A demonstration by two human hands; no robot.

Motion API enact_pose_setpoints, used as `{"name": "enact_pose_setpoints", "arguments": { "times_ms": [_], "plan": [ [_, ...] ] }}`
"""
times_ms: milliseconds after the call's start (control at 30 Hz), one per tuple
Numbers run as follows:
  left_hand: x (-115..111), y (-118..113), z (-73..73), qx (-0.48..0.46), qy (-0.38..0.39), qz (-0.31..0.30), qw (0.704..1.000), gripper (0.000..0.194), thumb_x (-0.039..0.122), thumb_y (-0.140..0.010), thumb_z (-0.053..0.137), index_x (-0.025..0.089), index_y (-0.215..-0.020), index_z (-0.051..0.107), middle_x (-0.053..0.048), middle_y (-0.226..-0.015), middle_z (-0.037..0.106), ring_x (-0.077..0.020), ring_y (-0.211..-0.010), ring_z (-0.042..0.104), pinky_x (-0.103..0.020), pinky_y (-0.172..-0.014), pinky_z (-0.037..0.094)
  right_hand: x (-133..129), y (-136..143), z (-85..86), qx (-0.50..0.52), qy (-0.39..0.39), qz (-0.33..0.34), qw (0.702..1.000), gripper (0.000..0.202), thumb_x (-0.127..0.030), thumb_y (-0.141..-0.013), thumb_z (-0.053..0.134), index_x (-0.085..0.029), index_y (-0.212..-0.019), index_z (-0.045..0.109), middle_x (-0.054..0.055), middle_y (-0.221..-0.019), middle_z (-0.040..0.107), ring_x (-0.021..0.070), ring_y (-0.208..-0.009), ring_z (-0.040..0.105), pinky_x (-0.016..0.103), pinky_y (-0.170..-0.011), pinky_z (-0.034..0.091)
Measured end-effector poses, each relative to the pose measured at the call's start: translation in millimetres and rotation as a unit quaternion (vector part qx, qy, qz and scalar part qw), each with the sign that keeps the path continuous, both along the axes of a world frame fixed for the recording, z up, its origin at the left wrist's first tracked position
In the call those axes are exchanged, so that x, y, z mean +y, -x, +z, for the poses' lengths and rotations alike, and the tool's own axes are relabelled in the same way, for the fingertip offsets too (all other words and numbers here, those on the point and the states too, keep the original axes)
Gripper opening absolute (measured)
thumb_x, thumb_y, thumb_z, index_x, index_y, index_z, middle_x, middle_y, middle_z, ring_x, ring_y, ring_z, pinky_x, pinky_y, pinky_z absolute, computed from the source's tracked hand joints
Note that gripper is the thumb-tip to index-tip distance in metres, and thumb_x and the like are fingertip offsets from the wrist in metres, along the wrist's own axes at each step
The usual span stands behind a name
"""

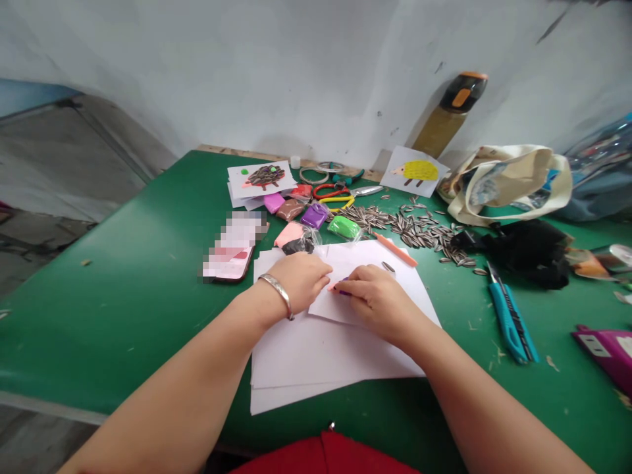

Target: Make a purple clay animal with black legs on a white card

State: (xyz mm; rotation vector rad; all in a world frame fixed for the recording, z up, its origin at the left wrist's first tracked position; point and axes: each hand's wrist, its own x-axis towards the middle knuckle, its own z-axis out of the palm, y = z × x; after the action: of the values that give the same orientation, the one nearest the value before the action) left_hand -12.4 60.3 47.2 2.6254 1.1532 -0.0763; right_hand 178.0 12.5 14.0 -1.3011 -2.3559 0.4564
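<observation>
My left hand (pixel 300 282), with a silver bangle at the wrist, rests over the left part of a small white card (pixel 323 307). Its fingers are curled together and hide whatever may be under them. On the same card, my right hand (pixel 380 303) presses its closed fingers onto a small pink and purple modelling clay piece (pixel 344 291), mostly covered by the fingers. One sunflower seed (pixel 388 266) lies just beyond the right knuckles. Under the card is a stack of larger white paper (pixel 296 368). An orange clay tool (pixel 395 250) lies across its far edge.
Bagged clay (pixel 344 228), scissors (pixel 340 199) and scattered sunflower seeds (pixel 419 230) lie beyond the paper. A phone (pixel 234 250) is left; a teal utility knife (pixel 511 319), blade out, is right. Two hedgehog pictures (pixel 415 172), a bottle (pixel 451 112) and a cloth bag (pixel 508 184) stand behind.
</observation>
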Motion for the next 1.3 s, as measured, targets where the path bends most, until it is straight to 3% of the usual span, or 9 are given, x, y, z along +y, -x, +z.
{"name": "enact_pose_setpoints", "arguments": {
  "times_ms": [367,633,1000,1300],
  "plan": [
    [0,0,0.0,0.0,0.001,-0.001,1.0,0.026,0.025,-0.093,0.042,0.018,-0.088,0.066,-0.006,-0.091,0.068,-0.0208,-0.084,0.062,-0.031,-0.07,0.043,0,-2,6.9,0.0,0.01,-0.01,1.0,0.039,-0.004,-0.082,0.045,-0.022,-0.099,0.075,0.006,-0.085,0.064,0.0184,-0.08,0.053,0.033,-0.073,0.04],
    [0,0,0.2,0.004,0.004,0.004,1.0,0.026,0.024,-0.093,0.041,0.018,-0.092,0.066,-0.007,-0.094,0.068,-0.0221,-0.088,0.062,-0.032,-0.072,0.043,-3,4,9.2,-0.063,0.009,0.013,0.998,0.029,-0.016,-0.092,0.048,-0.022,-0.103,0.074,0.007,-0.083,0.062,0.0196,-0.079,0.05,0.034,-0.071,0.037],
    [1,0,0.2,0.004,0.005,0.003,1.0,0.025,0.024,-0.092,0.042,0.018,-0.087,0.065,-0.006,-0.091,0.068,-0.0209,-0.084,0.061,-0.031,-0.069,0.042,-3,1,7.6,-0.07,-0.01,0.02,0.997,0.03,-0.018,-0.093,0.046,-0.025,-0.102,0.074,0.007,-0.083,0.062,0.0191,-0.078,0.049,0.033,-0.07,0.035],
    [0,0,1.6,0.003,0.008,-0.006,1.0,0.025,0.023,-0.093,0.041,0.018,-0.086,0.065,-0.006,-0.09,0.067,-0.0212,-0.084,0.061,-0.032,-0.071,0.042,2,-7,8.2,-0.036,0.001,-0.002,0.999,0.04,-0.002,-0.081,0.044,-0.024,-0.098,0.074,0.006,-0.085,0.061,0.0189,-0.082,0.051,0.033,-0.073,0.037]
  ]
}}
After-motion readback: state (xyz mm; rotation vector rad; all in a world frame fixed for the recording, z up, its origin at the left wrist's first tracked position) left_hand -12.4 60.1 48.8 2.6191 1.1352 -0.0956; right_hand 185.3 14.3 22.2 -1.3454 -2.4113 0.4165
